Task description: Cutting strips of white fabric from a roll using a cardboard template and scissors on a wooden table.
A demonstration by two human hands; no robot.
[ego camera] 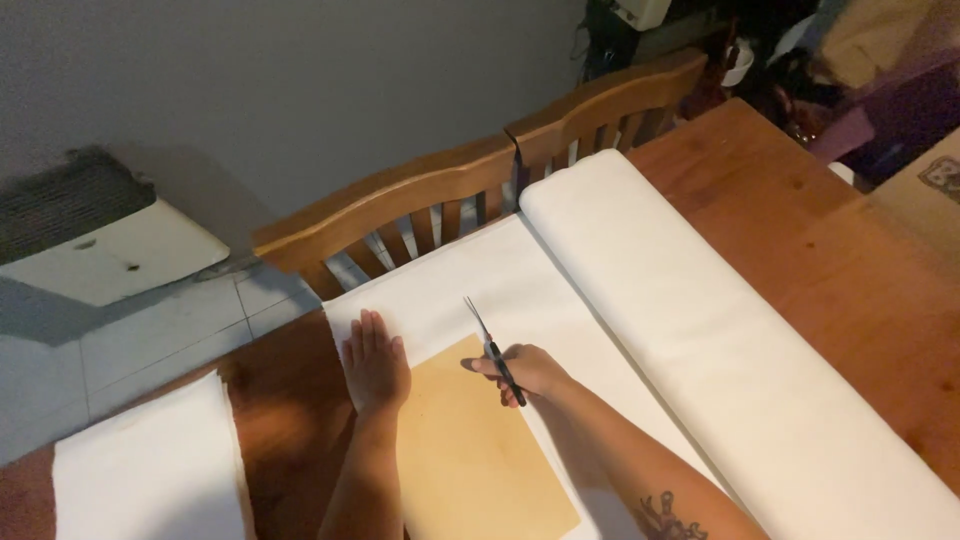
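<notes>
My left hand lies flat, fingers together, on the white fabric at the left edge of a tan paper sheet. My right hand grips dark-handled scissors. Their blades are slightly apart and point away from me along the far edge of the tan sheet. The tan sheet rests on the spread fabric. The fabric unrolls from a thick white bolt lying diagonally across the wooden table.
Two wooden chairs stand pushed against the table's far side. A separate piece of white fabric lies at the table's left end. Beyond are a tiled floor, a grey wall and a white box-like object. Dark clutter fills the upper right.
</notes>
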